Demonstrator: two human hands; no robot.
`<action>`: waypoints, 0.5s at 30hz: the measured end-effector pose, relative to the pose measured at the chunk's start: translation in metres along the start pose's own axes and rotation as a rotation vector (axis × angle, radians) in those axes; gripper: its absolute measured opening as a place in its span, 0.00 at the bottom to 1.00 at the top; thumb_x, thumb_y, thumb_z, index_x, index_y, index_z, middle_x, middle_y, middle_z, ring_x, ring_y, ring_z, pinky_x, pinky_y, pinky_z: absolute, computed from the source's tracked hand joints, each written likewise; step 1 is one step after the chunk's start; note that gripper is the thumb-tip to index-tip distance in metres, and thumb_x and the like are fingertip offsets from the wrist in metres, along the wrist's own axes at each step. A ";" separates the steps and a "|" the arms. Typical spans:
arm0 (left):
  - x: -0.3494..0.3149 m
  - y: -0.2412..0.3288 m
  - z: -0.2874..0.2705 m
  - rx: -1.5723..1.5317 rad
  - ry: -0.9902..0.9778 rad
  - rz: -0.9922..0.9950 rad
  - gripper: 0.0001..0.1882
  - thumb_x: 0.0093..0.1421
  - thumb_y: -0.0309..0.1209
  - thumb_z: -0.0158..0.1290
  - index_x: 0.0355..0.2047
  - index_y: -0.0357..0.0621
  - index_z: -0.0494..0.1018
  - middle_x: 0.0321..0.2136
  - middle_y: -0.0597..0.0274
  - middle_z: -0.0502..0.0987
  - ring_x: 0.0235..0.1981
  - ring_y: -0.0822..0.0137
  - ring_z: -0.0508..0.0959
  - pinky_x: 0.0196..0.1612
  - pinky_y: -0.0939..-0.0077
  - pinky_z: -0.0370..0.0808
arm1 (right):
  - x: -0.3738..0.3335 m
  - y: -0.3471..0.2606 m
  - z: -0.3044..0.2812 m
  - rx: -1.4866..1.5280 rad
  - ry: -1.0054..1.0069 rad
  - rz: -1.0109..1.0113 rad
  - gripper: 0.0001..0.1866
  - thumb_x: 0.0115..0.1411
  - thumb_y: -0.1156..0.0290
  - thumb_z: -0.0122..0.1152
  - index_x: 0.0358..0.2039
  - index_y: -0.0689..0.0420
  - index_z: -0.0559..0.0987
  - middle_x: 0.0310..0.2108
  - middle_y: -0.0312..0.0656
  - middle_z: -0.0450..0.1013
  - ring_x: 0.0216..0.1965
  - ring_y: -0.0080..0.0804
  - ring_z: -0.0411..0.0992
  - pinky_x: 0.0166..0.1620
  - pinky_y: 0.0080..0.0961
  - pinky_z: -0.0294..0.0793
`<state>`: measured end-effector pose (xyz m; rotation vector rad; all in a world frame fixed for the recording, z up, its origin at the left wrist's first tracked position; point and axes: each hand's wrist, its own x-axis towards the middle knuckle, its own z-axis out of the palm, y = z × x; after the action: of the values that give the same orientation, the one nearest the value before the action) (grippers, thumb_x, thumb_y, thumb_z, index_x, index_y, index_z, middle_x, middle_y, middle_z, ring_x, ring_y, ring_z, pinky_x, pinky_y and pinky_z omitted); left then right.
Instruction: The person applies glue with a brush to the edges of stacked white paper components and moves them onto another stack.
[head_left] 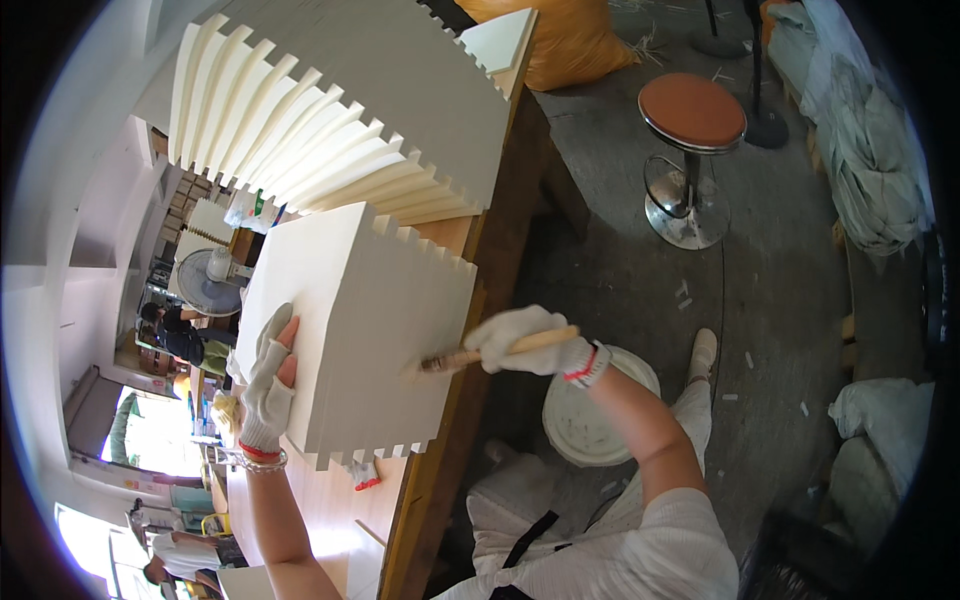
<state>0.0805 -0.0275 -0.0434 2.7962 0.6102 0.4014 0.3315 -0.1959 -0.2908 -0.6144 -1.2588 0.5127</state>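
Observation:
A white block with a notched edge (390,330), which looks like boards stacked tightly together, stands on the wooden workbench. My left hand (267,390), in a white glove with bare fingertips, lies on its upper face with the fingers stretched out. In my gloved right hand (522,342) is a brush (462,358), gripped by its wooden handle. Its dark bristles are at the block's side facing me; motion blur hides whether they touch. Farther along the bench, several white notched boards (290,120) lean fanned out beside a larger grey notched stack (400,80).
A spare glove (363,474) and a thin stick (370,532) lie on the workbench (400,530). On the floor are a white round bucket (590,440), an orange-topped stool (692,112), an orange sack (560,45) and scraps. Wrapped bundles (865,170) line the right. People and a fan (210,280) are at left.

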 end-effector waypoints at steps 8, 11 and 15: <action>0.002 0.005 0.001 -0.066 -0.019 -0.048 0.25 0.68 0.38 0.42 0.58 0.31 0.65 0.62 0.47 0.61 0.64 0.54 0.60 0.66 0.66 0.53 | -0.009 0.023 -0.048 0.081 0.240 -0.027 0.07 0.53 0.74 0.67 0.32 0.62 0.80 0.37 0.41 0.79 0.40 0.29 0.76 0.45 0.26 0.75; 0.007 0.005 0.002 -0.113 -0.014 -0.057 0.26 0.68 0.38 0.42 0.58 0.31 0.65 0.62 0.47 0.61 0.64 0.54 0.59 0.66 0.66 0.53 | 0.018 0.024 -0.055 -0.059 0.169 0.104 0.07 0.49 0.75 0.69 0.29 0.59 0.81 0.37 0.43 0.79 0.40 0.33 0.77 0.46 0.27 0.76; 0.007 0.008 0.001 -0.131 -0.019 -0.072 0.26 0.68 0.39 0.42 0.59 0.31 0.65 0.63 0.48 0.61 0.65 0.55 0.59 0.66 0.66 0.53 | 0.023 0.032 -0.073 -0.085 0.700 -0.157 0.09 0.51 0.81 0.66 0.34 0.59 0.81 0.40 0.44 0.77 0.42 0.31 0.75 0.47 0.26 0.76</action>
<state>0.0903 -0.0316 -0.0401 2.6431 0.6536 0.3855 0.4076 -0.1673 -0.3101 -0.6808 -0.6549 0.0875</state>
